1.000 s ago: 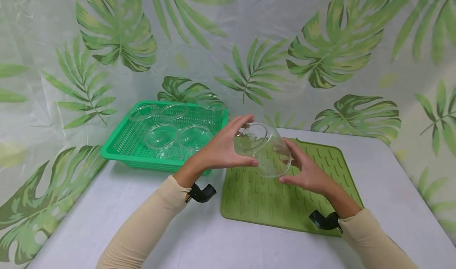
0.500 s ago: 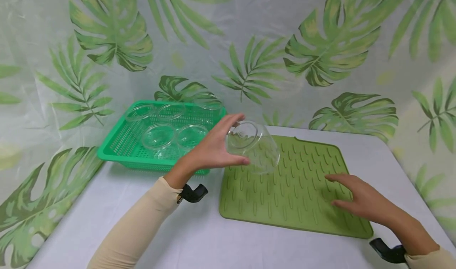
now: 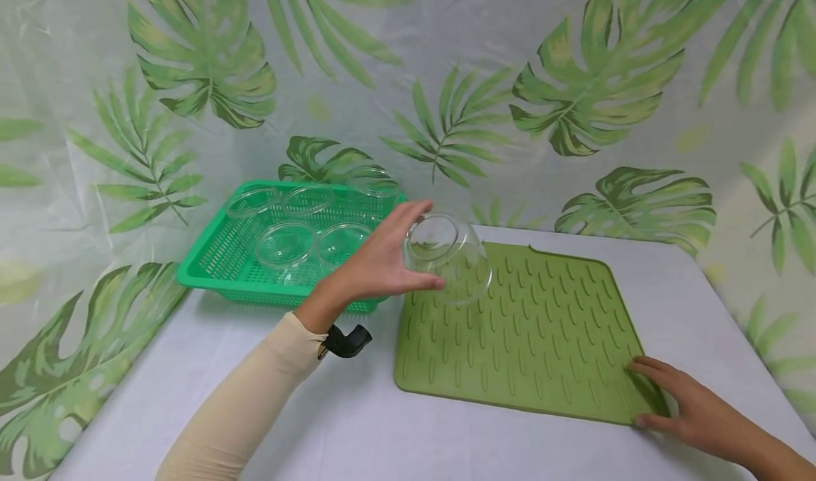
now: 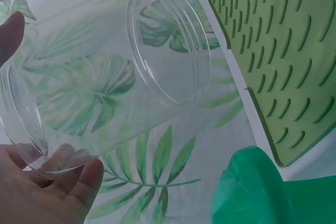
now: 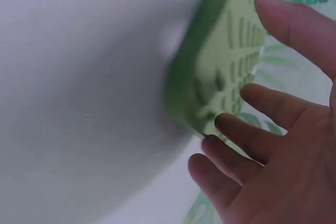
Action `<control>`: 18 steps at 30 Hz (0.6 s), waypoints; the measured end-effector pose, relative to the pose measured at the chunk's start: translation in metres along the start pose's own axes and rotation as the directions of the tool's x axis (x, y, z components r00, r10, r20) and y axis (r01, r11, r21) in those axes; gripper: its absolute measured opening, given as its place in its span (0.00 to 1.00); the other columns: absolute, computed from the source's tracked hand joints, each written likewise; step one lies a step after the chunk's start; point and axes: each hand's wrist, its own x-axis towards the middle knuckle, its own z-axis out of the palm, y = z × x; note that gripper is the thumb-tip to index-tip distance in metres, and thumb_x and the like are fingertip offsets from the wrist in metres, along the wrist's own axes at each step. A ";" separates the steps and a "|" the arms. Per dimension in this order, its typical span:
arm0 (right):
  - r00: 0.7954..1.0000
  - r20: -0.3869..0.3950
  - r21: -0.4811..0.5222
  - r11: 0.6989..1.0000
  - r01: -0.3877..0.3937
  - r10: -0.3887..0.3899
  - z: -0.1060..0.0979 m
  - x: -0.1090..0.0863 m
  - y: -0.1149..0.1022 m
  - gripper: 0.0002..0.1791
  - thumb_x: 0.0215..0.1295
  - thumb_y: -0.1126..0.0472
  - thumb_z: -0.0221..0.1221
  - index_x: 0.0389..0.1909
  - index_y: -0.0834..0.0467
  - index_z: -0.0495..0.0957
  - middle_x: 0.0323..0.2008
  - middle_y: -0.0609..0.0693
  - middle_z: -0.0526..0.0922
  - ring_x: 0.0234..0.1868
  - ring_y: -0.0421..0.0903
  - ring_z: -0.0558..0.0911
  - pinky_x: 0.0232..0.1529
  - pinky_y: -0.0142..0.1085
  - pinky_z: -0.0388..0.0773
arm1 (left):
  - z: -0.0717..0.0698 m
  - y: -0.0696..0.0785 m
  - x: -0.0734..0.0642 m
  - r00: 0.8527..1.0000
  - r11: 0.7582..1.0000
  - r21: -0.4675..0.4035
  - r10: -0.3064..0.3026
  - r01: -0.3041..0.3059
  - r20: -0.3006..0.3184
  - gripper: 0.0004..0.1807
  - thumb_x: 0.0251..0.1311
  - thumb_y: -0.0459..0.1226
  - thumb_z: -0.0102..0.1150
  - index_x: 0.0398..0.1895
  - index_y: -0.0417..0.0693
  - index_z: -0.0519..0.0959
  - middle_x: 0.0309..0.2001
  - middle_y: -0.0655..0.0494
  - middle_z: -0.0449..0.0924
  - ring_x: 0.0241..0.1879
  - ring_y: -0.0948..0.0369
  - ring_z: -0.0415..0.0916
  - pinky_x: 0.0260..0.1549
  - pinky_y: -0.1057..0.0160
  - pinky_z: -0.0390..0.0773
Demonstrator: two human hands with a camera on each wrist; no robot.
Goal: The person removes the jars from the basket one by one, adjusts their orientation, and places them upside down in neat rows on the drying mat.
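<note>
A clear jar (image 3: 462, 265) is held up by my left hand (image 3: 382, 258), its closed base toward the hand and its threaded mouth facing away, as the left wrist view shows of the jar (image 4: 105, 72). Thumb and fingers of the left hand (image 4: 52, 187) grip it round the base end. The jar is tilted above the left part of a green ridged mat (image 3: 523, 332). My right hand (image 3: 695, 410) is at the mat's near right corner, fingers spread and holding nothing; in the right wrist view the right hand (image 5: 278, 150) is beside the mat edge (image 5: 181, 77). Whether it touches cannot be told.
A green plastic basket (image 3: 210, 275) stands at the left, with several clear jars inside, one of them a front jar (image 3: 285, 244). White cloth (image 3: 357, 424) covers the table. A leaf-print curtain (image 3: 459, 35) hangs behind.
My right hand has let go of the jar and moved right and toward me to the mat's corner. The left hand has shifted slightly left with the jar.
</note>
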 end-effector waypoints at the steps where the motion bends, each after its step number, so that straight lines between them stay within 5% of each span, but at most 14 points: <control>1: 1.000 -0.002 0.004 1.000 0.010 -0.010 0.003 -0.002 0.001 0.42 0.38 0.58 0.78 0.57 0.69 0.74 0.57 0.68 0.75 0.63 0.07 0.39 0.56 0.04 0.34 | 0.000 0.000 0.001 1.000 1.000 0.006 -0.002 0.002 0.001 0.59 0.45 0.51 0.77 0.78 0.52 0.52 0.75 0.52 0.56 0.73 0.54 0.59 0.69 0.43 0.65; 6: 0.998 -0.027 -0.006 0.999 0.053 -0.053 0.012 -0.005 0.004 0.47 0.36 0.59 0.78 0.60 0.72 0.71 0.64 0.65 0.69 0.66 0.09 0.35 0.59 0.05 0.32 | 0.002 0.002 0.006 1.000 0.999 0.027 -0.018 0.018 0.017 0.59 0.46 0.53 0.76 0.79 0.54 0.51 0.76 0.54 0.54 0.75 0.53 0.56 0.70 0.43 0.64; 13: 1.000 -0.017 0.014 1.000 -0.017 0.018 0.018 -0.010 0.006 0.40 0.53 0.62 0.71 0.65 0.74 0.67 0.76 0.56 0.55 0.66 0.09 0.34 0.58 0.05 0.30 | 0.008 0.008 0.016 0.999 0.998 0.052 -0.022 0.020 0.042 0.59 0.47 0.54 0.75 0.79 0.54 0.49 0.77 0.53 0.51 0.76 0.53 0.54 0.70 0.43 0.65; 18: 0.998 -0.054 -0.048 0.999 0.021 -0.024 0.021 -0.010 0.009 0.41 0.50 0.61 0.73 0.62 0.77 0.69 0.71 0.21 0.38 0.66 0.10 0.32 0.59 0.05 0.30 | 0.016 0.009 0.026 0.998 0.999 0.047 -0.020 0.018 0.053 0.59 0.48 0.55 0.74 0.80 0.55 0.49 0.77 0.52 0.51 0.76 0.53 0.54 0.70 0.45 0.65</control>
